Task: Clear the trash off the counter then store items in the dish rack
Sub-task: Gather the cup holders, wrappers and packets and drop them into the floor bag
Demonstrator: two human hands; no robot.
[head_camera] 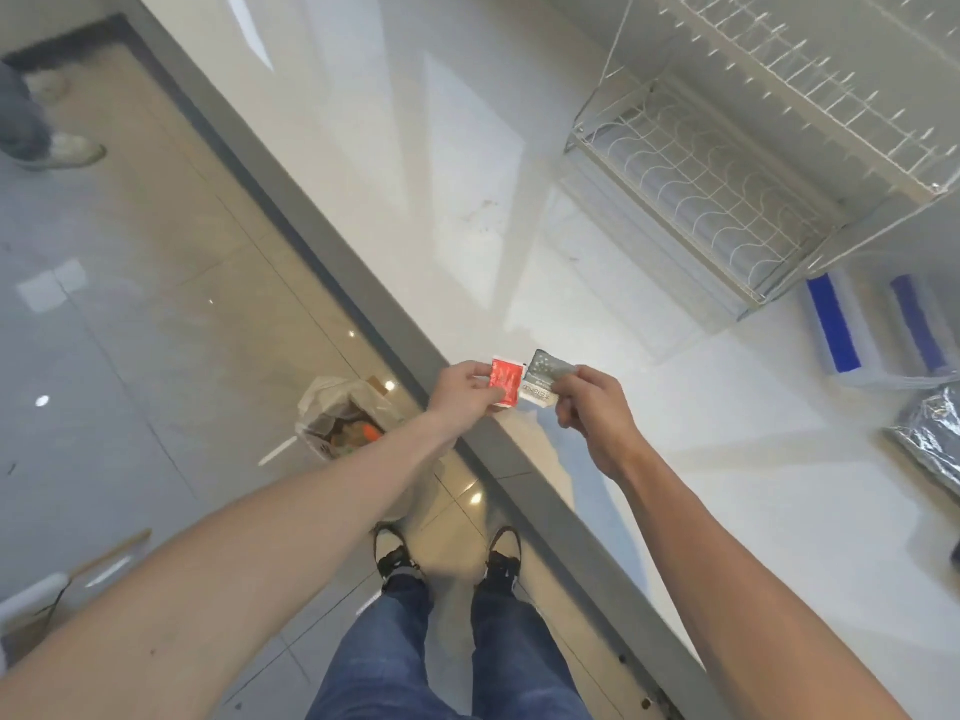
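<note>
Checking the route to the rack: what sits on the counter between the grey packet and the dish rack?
Nothing: in the head view, bare white counter separates the grey packet and dish rack.

The counter [415, 163] is white, smooth and highly glossy, with a matt grey front edge. Near its far right corner the dish rack [727, 163] is thin white-coated wire. The red sachet [505, 380] and grey sachet [548, 374] look like slick printed plastic film. The floor tiles [156, 314] are polished and reflective. Crinkled silver foil [935, 433] lies at the counter's right edge.
</note>
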